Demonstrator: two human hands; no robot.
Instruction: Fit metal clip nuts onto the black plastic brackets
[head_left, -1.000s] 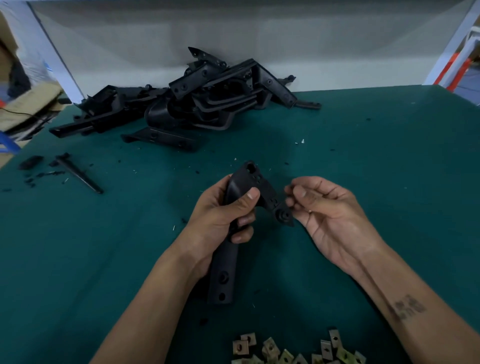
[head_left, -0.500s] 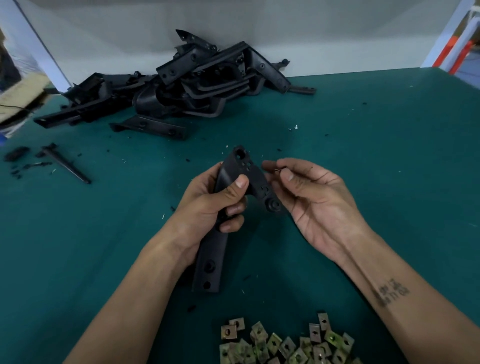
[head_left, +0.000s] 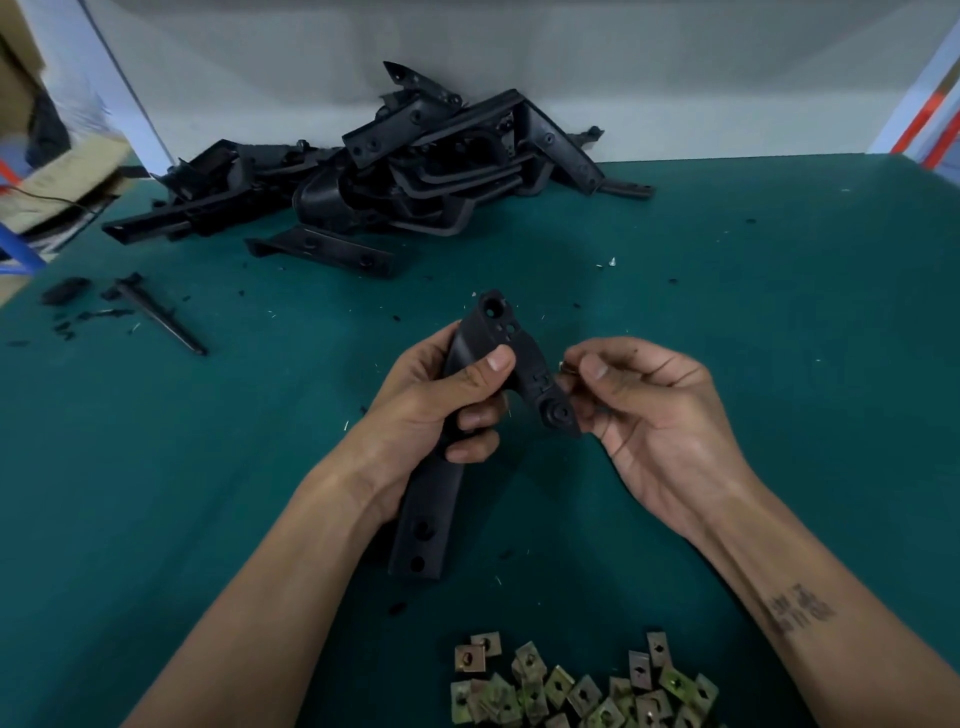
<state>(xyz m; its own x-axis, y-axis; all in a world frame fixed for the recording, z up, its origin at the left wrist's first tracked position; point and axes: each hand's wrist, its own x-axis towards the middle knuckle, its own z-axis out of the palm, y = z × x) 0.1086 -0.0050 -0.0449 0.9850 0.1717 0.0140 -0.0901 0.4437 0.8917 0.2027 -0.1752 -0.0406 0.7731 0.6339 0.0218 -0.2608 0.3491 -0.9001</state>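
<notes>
My left hand (head_left: 441, 400) grips a black plastic bracket (head_left: 431, 499) around its middle, holding it upright over the green table, its long leg pointing down toward me. The bracket's short arm (head_left: 545, 384) angles right. My right hand (head_left: 644, 410) sits just beside that arm and pinches a small metal clip nut (head_left: 565, 367) between thumb and fingertips, close to the arm's edge. Most of the clip is hidden by my fingers. Several loose brass-coloured clip nuts (head_left: 576, 686) lie in a heap at the near edge.
A pile of black plastic brackets (head_left: 395, 166) lies at the back of the green table (head_left: 779, 312) against a grey wall. A thin black strip (head_left: 156, 317) and small black bits lie at the left. Cardboard boxes stand beyond the left edge.
My right hand has shifted slightly right off the bracket's short arm, its fingers now curled with the small clip pinched at the arm's edge. My left hand keeps the same grip on the bracket.
</notes>
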